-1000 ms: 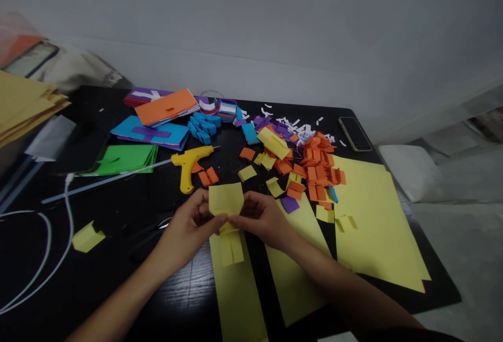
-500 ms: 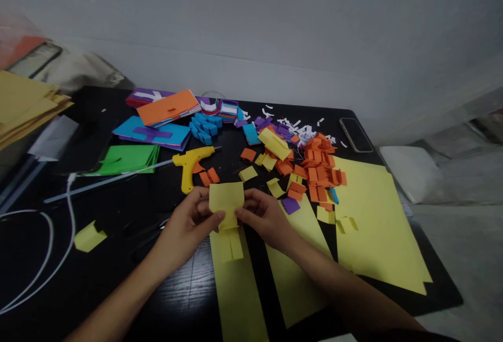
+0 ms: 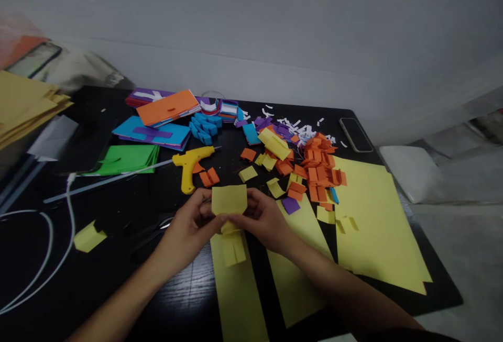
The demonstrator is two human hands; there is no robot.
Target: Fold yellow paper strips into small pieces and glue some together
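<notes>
Between my two hands is a small piece of yellow paper (image 3: 229, 199), held up above the table. My left hand (image 3: 192, 224) pinches its left side, and my right hand (image 3: 265, 219) grips its right side. Both thumbs press on its front face, their tips almost meeting; the other fingers are partly hidden behind it. Just below the thumbs, a small folded yellow paper piece (image 3: 234, 250) lies over a long yellow paper strip (image 3: 239, 300). Whether it joins the held piece I cannot tell.
A yellow glue gun (image 3: 188, 166) lies beyond my left hand. Folded orange pieces (image 3: 318, 158) and white scraps (image 3: 301, 132) are heaped to the right, beside large yellow sheets (image 3: 377, 227) and a phone (image 3: 356, 135). A white cable (image 3: 70, 211) curls at left.
My thumbs have slid closer together and lower on the yellow paper, whose upper part now bends at them. Hands and paper have shifted slightly to the right.
</notes>
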